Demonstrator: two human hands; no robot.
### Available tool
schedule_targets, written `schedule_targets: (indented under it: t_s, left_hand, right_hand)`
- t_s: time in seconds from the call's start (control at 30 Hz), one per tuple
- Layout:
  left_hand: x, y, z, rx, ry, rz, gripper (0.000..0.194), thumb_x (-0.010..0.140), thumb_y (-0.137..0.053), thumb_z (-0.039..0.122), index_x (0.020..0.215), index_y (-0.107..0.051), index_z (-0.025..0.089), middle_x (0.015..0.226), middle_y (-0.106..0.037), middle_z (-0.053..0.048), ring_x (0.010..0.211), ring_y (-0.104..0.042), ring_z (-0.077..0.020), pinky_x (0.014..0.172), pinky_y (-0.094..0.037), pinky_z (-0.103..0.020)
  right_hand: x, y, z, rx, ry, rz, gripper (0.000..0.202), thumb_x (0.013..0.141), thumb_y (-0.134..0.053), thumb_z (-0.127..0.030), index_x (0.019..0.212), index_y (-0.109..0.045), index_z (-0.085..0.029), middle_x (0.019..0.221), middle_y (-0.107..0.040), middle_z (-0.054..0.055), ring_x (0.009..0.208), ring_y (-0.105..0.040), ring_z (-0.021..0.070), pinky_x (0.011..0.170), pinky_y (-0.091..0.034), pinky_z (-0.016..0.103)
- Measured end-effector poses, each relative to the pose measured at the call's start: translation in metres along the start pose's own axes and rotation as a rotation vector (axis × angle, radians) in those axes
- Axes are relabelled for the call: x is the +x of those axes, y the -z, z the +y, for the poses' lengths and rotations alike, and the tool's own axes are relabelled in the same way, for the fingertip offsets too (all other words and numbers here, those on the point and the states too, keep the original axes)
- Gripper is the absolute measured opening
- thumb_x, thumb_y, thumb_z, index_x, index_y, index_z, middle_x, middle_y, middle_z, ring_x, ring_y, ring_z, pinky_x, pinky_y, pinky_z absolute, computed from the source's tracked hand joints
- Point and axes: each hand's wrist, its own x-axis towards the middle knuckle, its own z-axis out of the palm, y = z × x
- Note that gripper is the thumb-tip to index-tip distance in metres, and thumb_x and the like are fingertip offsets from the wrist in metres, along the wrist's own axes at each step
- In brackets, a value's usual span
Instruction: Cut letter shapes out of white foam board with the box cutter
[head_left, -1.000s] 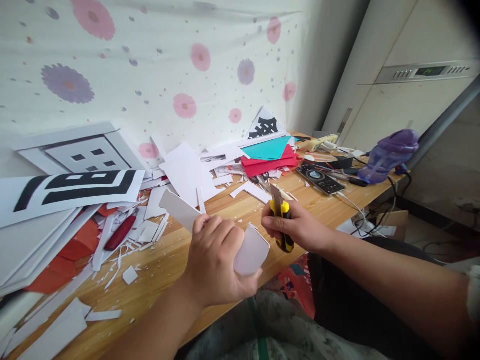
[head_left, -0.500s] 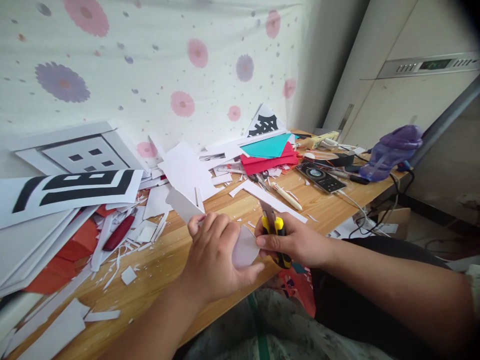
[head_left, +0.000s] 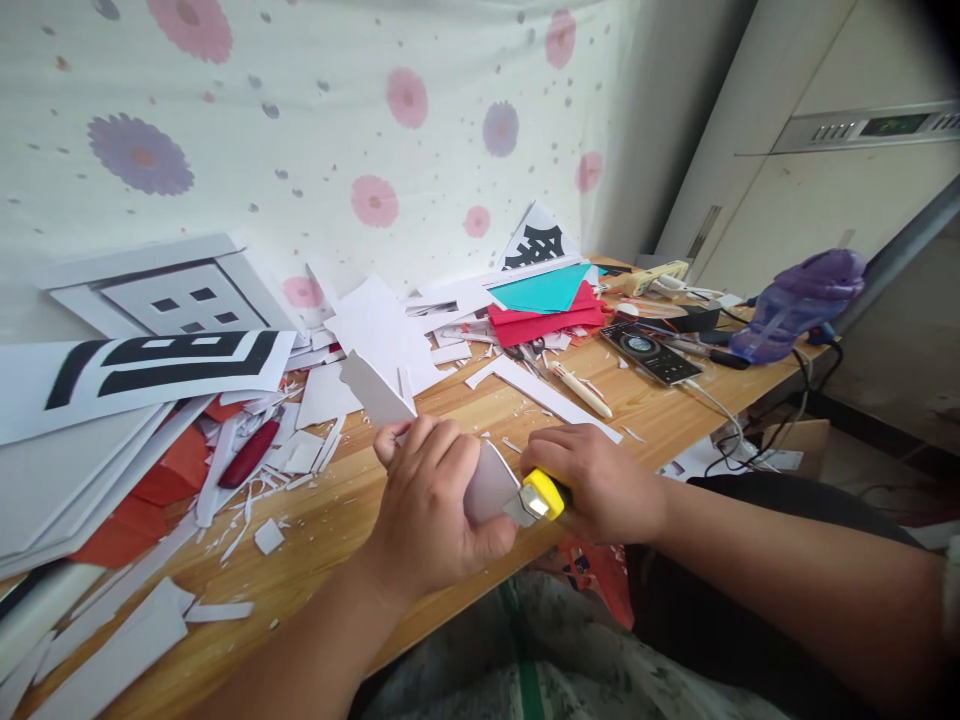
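Observation:
My left hand [head_left: 431, 505] grips a white foam board piece [head_left: 491, 480] above the near edge of the table. One end of the board sticks out past my fingers toward the back; the other, rounded end shows beside my thumb. In my right hand [head_left: 600, 485], the fingers are wrapped round a yellow and black utility knife [head_left: 546, 492]. Its blade points left and meets the board's near right edge, close to my left thumb. Most of the knife's handle is hidden inside my right fist.
White scraps and a dark red-handled tool [head_left: 251, 455] lie at left by printed sheets [head_left: 172, 375]. Behind are red sheets [head_left: 544, 320], a teal sheet [head_left: 544, 290] and scissors [head_left: 529, 352]. A pen [head_left: 581, 390], phone [head_left: 649, 350] and purple bottle [head_left: 799, 305] are at right.
The utility knife has turned from blade up to blade pointing left, and its blade now meets the board's edge. My left hand still holds the board. The view has shifted slightly.

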Motion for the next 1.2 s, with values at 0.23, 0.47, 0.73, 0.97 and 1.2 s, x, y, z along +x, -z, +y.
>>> schedule_targets:
  t_s: [0.23,0.47,0.73,0.97,1.2]
  left_hand:
    - [0.000,0.002,0.002,-0.045,-0.001,0.018,0.034,0.073,-0.038,0.053,0.065,-0.029,0.022,0.065,-0.040,-0.001,0.069,-0.040,-0.0218,0.068,-0.023,-0.041]
    - [0.001,0.001,0.002,-0.064,0.003,0.029,0.035,0.075,-0.036,0.054,0.064,-0.028,0.022,0.064,-0.038,0.000,0.068,-0.039,-0.0214,0.067,-0.022,-0.041]
    - [0.002,0.005,0.006,-0.103,0.002,0.042,0.036,0.074,-0.041,0.054,0.063,-0.028,0.022,0.062,-0.037,0.000,0.067,-0.038,-0.0205,0.066,-0.022,-0.039]
    - [-0.004,0.008,0.017,-0.170,-0.032,0.041,0.031,0.068,-0.049,0.048,0.063,-0.035,0.021,0.064,-0.038,-0.001,0.068,-0.040,-0.0216,0.068,-0.025,-0.041]
    - [0.002,0.006,0.011,-0.105,0.000,0.016,0.030,0.063,-0.054,0.043,0.061,-0.034,0.021,0.062,-0.042,-0.001,0.068,-0.042,-0.0214,0.068,-0.024,-0.040]
  right_hand:
    - [0.000,0.000,-0.001,-0.042,0.015,0.014,0.007,0.069,-0.051,-0.017,0.075,-0.048,-0.019,0.068,-0.052,0.002,0.060,-0.044,0.0138,0.057,-0.029,0.025]
    - [-0.001,0.000,0.000,-0.060,0.006,0.007,0.008,0.068,-0.051,-0.016,0.075,-0.049,-0.018,0.068,-0.052,0.002,0.060,-0.044,0.0137,0.056,-0.030,0.025]
    - [-0.003,0.000,0.000,-0.061,0.015,0.003,0.008,0.068,-0.051,-0.017,0.074,-0.048,-0.019,0.067,-0.052,0.002,0.059,-0.044,0.0142,0.056,-0.030,0.026]
    - [0.001,0.000,0.014,0.027,-0.220,0.056,0.011,0.067,-0.051,-0.013,0.076,-0.047,-0.019,0.070,-0.056,0.003,0.062,-0.050,0.0136,0.057,-0.034,0.023]
    - [0.000,0.006,0.009,0.089,-0.070,0.013,0.010,0.068,-0.050,-0.014,0.077,-0.047,-0.018,0.069,-0.055,0.002,0.061,-0.048,0.0130,0.057,-0.033,0.023]
